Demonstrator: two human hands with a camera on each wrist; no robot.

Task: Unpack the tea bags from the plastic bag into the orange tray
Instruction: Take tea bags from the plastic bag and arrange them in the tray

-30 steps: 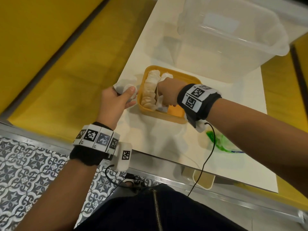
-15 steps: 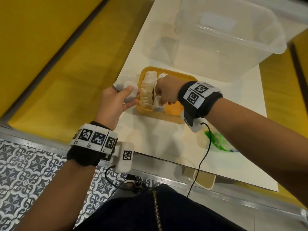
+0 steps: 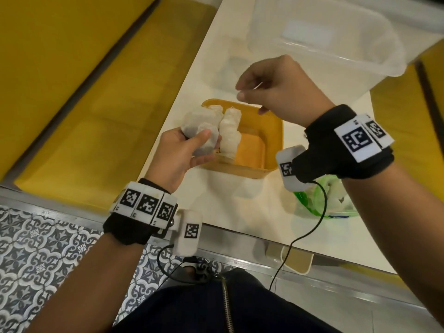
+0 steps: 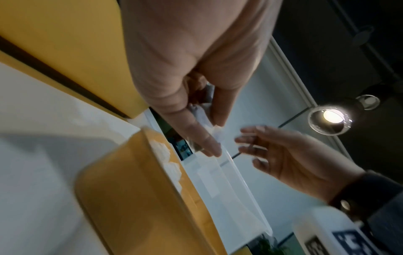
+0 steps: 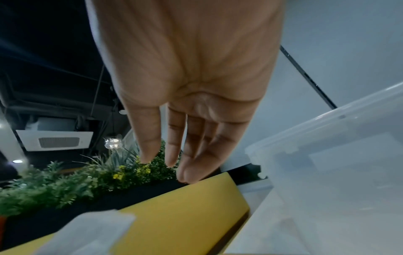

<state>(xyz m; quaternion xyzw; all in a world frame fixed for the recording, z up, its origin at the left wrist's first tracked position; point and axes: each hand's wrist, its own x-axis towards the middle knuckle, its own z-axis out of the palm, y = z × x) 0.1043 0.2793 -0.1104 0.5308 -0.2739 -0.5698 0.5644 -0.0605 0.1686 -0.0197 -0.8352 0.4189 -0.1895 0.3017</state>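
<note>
The orange tray [image 3: 274,140] sits on the white table with a row of white tea bags [image 3: 230,133] stacked along its left side. My left hand [image 3: 192,145] grips a bunch of tea bags [image 3: 199,126] just left of the tray, over its left rim. My right hand [image 3: 276,92] hovers above the tray's far edge, fingers relaxed and holding nothing; in the right wrist view my right hand [image 5: 174,155] has straight, bare fingers. The green-edged plastic bag [image 3: 319,203] lies on the table to the right, under my right wrist.
A large clear plastic bin [image 3: 324,44] stands behind the tray at the back right. Yellow panels [image 3: 72,92] flank the table on the left. The table's near edge [image 3: 240,236] runs just in front of my body.
My right hand has lifted out of the tray, having let go of the tea bags there, and now hovers open above it. My left hand has raised its bunch slightly toward the tray.
</note>
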